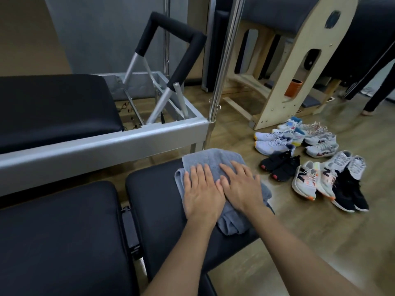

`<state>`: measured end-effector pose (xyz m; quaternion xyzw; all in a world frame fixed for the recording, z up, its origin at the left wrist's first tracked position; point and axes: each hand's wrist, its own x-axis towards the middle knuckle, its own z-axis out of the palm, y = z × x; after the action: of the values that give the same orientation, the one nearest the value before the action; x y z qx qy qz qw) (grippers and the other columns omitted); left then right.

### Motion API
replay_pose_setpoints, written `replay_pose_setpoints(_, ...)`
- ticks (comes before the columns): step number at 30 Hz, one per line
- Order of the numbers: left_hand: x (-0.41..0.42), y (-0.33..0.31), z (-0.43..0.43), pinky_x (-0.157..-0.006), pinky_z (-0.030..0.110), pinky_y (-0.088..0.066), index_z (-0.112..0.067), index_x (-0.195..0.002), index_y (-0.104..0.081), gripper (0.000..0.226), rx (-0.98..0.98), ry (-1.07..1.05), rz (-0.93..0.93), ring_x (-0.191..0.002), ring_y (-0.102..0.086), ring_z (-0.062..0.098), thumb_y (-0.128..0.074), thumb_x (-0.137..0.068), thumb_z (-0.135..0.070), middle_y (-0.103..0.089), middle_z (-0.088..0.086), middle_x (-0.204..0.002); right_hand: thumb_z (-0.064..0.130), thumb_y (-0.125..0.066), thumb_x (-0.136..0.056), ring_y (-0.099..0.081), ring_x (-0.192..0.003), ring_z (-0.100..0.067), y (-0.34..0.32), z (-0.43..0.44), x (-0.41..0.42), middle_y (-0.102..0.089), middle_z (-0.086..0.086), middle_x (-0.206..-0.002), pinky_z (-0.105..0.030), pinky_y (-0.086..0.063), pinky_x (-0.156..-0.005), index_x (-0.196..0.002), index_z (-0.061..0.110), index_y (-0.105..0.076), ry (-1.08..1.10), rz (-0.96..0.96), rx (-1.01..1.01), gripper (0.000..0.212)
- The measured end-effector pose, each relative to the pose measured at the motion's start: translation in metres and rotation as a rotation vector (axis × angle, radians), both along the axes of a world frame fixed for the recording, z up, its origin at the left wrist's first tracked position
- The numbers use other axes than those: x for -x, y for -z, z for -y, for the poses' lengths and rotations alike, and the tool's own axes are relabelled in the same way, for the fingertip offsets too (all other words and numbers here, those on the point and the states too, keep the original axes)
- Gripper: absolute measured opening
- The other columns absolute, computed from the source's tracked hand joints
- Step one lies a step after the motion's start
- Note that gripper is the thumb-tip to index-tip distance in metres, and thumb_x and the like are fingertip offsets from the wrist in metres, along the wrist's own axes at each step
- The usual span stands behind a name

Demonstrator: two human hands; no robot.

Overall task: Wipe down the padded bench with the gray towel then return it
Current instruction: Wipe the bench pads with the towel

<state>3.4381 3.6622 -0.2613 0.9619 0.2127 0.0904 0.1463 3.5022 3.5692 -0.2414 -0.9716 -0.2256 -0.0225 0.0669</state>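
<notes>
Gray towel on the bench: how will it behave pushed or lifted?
Likely floppy: the gray towel lies bunched in folds, so it would sag when lifted. It probably slides on the smooth padded bench, bunching unless pinned flat.

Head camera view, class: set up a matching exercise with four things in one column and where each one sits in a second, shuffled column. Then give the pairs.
Column A
1. gray towel
2. shoes
3. orange cylinder
4. black foam bar

Column B
a. tucked inside the wooden arched frame
b. on the padded bench, under the left hand and right hand
c. raised above the silver metal frame
d. in pairs on the floor

Pairs: 1-b, 2-d, 3-a, 4-c
</notes>
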Motion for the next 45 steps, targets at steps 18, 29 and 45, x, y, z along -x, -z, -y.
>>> replay_pose_setpoints(18,-0.026,0.000,-0.006,-0.103,0.046,-0.041,-0.010,-0.131,-0.056,0.061,-0.050,0.232,0.211,-0.117,-0.057,0.025,-0.028,-0.091,-0.047,-0.063,0.009,-0.125,0.011,-0.057,-0.090,-0.051,-0.109,-0.033,-0.001,0.005,-0.033,-0.056,-0.014,-0.114,-0.031,-0.036,-0.085,-0.114,0.019,-0.067,0.243,0.117,-0.620,0.028)
replay_pose_setpoints(29,0.037,-0.017,-0.021,-0.084,0.037,-0.043,-0.020,-0.077,-0.045,0.015,0.217,0.137,0.234,-0.075,-0.055,0.021,-0.047,-0.086,-0.031,-0.063,-0.001,-0.077,0.027,-0.061,-0.089,-0.052,-0.105,-0.025,0.005,-0.003,0.059,-0.059,-0.003,-0.117,-0.036,-0.040,-0.073,-0.125,0.022,-0.058,0.098,0.041,-0.352,0.037)
replay_pose_setpoints(45,0.134,-0.029,-0.118,-0.085,0.031,-0.043,-0.021,-0.113,-0.056,0.022,0.220,-0.257,0.169,-0.101,-0.053,0.018,-0.046,-0.097,-0.032,-0.056,0.002,-0.112,0.041,-0.058,-0.092,-0.059,-0.099,-0.015,-0.036,-0.083,0.095,-0.058,0.006,-0.102,-0.031,-0.048,-0.080,-0.105,0.025,-0.061,0.012,-0.285,-0.732,0.021)
